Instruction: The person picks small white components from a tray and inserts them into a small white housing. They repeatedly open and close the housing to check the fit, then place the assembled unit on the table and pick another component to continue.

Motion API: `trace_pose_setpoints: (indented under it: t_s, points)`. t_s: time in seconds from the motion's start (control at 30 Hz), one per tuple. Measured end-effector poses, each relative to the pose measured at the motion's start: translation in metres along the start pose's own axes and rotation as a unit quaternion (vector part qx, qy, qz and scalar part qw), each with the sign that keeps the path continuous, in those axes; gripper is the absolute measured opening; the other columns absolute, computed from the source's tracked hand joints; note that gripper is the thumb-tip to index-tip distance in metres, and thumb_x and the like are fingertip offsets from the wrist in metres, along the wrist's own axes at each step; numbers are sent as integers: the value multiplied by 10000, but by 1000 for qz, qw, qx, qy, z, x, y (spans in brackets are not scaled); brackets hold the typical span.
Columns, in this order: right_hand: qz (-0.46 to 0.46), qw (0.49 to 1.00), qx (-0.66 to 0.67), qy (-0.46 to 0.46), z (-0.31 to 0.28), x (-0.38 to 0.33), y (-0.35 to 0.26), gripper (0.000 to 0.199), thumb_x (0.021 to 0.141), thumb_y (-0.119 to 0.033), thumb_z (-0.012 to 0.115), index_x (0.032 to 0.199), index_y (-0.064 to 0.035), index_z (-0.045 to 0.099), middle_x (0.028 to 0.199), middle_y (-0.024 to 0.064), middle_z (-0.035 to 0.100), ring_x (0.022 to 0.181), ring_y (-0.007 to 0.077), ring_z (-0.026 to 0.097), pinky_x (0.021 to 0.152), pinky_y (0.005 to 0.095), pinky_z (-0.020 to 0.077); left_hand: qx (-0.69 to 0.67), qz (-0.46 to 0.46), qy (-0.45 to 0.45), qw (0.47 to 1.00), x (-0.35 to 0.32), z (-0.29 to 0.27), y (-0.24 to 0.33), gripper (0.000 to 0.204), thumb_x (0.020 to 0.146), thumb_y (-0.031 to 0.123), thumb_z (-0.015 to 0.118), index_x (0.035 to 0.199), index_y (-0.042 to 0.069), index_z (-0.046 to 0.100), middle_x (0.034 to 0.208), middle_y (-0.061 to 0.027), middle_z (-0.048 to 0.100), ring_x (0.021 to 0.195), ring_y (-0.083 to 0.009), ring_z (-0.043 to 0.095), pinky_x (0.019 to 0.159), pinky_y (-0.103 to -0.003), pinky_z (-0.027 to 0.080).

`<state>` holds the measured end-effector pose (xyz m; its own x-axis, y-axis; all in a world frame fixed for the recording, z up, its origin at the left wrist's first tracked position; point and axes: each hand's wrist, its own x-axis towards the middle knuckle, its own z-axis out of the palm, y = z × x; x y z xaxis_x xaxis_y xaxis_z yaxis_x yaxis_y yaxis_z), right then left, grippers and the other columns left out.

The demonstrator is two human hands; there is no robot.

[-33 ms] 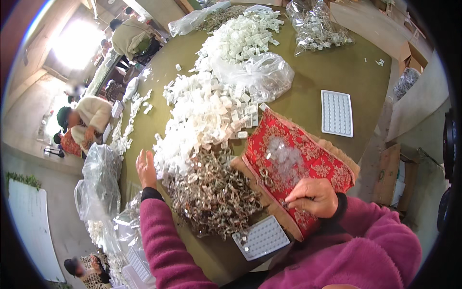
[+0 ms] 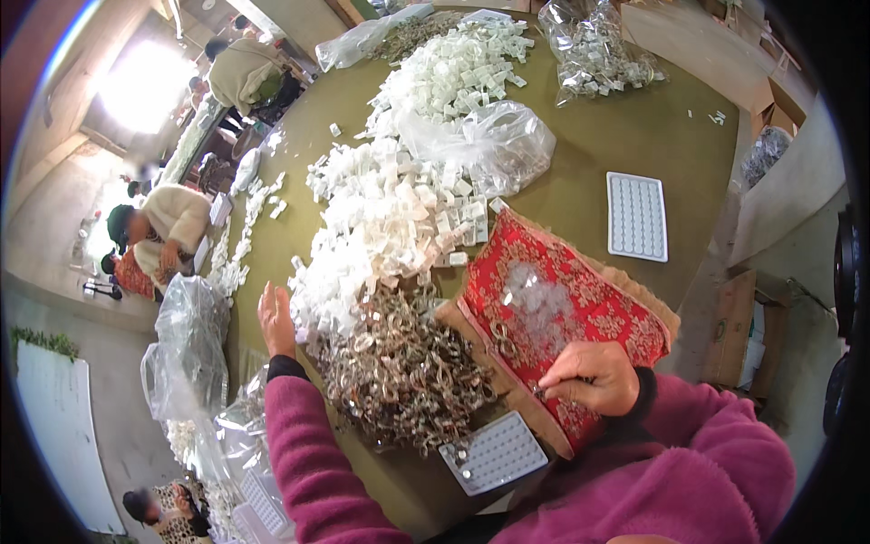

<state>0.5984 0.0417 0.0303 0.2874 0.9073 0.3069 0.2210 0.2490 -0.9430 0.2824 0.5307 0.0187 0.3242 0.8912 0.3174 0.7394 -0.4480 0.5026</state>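
My left hand (image 2: 276, 319) is beside the left edge of the heaped small clear-and-white plastic boxes (image 2: 390, 204), fingers extended, holding nothing. Over the near part of a red-and-gold patterned cloth (image 2: 598, 304), my right hand (image 2: 594, 374) pinches a small shiny metallic piece (image 2: 538, 390), mostly hidden by the fingertips. A few similar loops (image 2: 501, 337) and a patch of clear plastic bits (image 2: 535, 299) lie on that cloth. Between my hands spreads a heap of brownish, shiny metallic loops (image 2: 408, 372). A white dimpled tray (image 2: 497, 453) touches its near side.
Another white dimpled tray (image 2: 636, 216) lies on the green table (image 2: 580, 136) at right. A clear bag (image 2: 507, 145) rests on the box heap; a filled bag (image 2: 603, 54) is at the far edge. Plastic bags (image 2: 186, 340) crowd the left. People (image 2: 168, 227) sit farther left.
My left fingers have drawn slightly closer together. The right hand keeps its pinch over the red cloth, and the whole view has shifted slightly.
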Motion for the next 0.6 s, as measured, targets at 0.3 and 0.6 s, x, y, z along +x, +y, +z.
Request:
trace_pose_setpoints:
  t_s: [0.3, 0.6]
  points:
    - [13, 1000, 18, -16, -2, 2, 1, 204, 833, 18, 825, 1023, -32, 772, 901, 109, 738, 819, 242, 724, 708, 332, 571, -195, 31, -205, 959, -19, 39, 84, 540, 1047, 409, 587, 1414, 15, 618, 1465, -139, 586, 1393, -257, 501, 1173, -385, 369]
    - [12, 999, 22, -25, -7, -1, 1, 208, 843, 11, 821, 1038, -35, 766, 906, 108, 734, 816, 248, 723, 705, 334, 571, -176, -2, -298, 938, -10, 0, 132, 524, 1025, 482, 614, 1299, 47, 712, 1365, -138, 662, 1312, -229, 575, 1095, -372, 445]
